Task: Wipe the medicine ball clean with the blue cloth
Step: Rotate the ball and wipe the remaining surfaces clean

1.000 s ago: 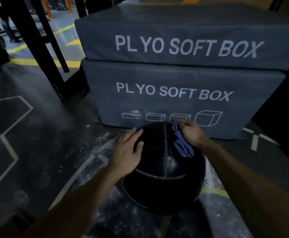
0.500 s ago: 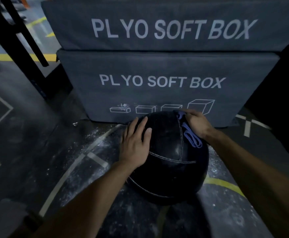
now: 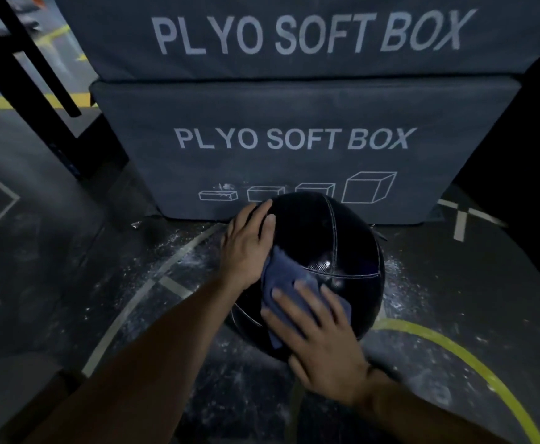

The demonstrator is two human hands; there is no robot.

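The right hand lies flat with its fingers spread, pressing the blue cloth against the near face of the medicine ball, not clutching it; the ball sits on the floor, its far side close to the lower plyo soft box, though I cannot tell if they touch. Just up and to the left of that pressing palm, the left hand rests open on the ball's shoulder, fingers straight and together, steadying it. From where I stand the main worry is the ball itself: round and smooth, it could roll out from under a hard stroke if the bracing hand eases off, most likely sideways, where nothing blocks it. The cloth is only pinned by flat fingers, so it may bunch or slide out from beneath them, leaving bare skin rubbing the leather. There is white powder scattered over the floor around the base, and a trailing corner of cloth dragged low could pick that up and smear it back on. The ball looks like glossy black leather, panelled with pale stitched seams that cross beyond the fingertips, and it catches a small highlight there. The cloth looks soft and matte, creased into folds, and the boxes beyond look like padded grey fabric.
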